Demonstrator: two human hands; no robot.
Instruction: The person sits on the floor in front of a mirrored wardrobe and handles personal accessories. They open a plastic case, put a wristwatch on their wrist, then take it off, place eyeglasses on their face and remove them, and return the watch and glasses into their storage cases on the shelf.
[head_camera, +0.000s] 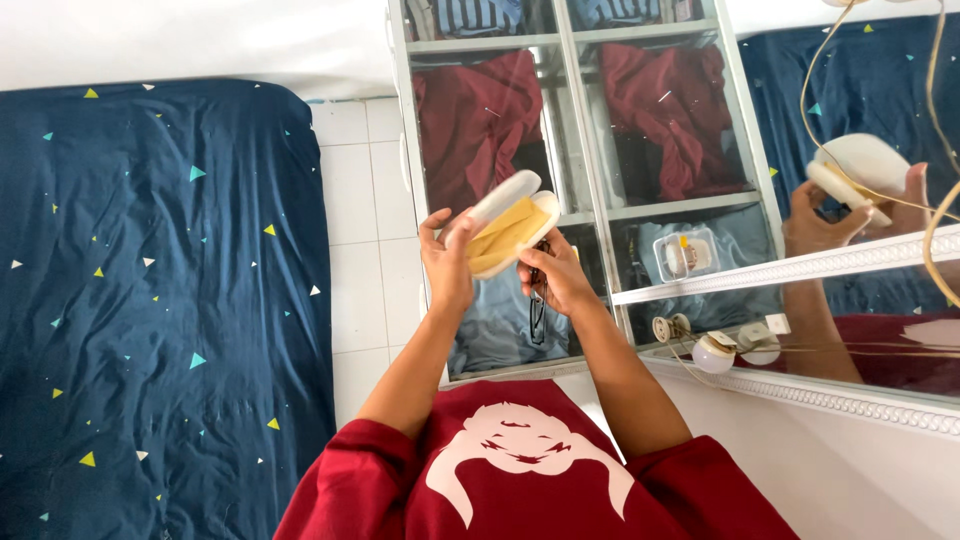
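My left hand (447, 262) holds an open white glasses case (510, 228) with a yellow cloth inside, its lid tipped up to the left. My right hand (560, 280) sits just under the case and grips dark-framed glasses (538, 305), which hang downward from its fingers. Both hands are raised in front of a glass-fronted cabinet (592, 180). A mirror (870, 190) at the right reflects the hands and the case.
A mattress with a dark blue sheet dotted with small triangles (150, 300) lies at the left on white floor tiles (355, 220). The cabinet shelves hold folded red and blue clothes. Beige cords (935, 200) hang by the mirror, above a white ledge with small round objects (715, 352).
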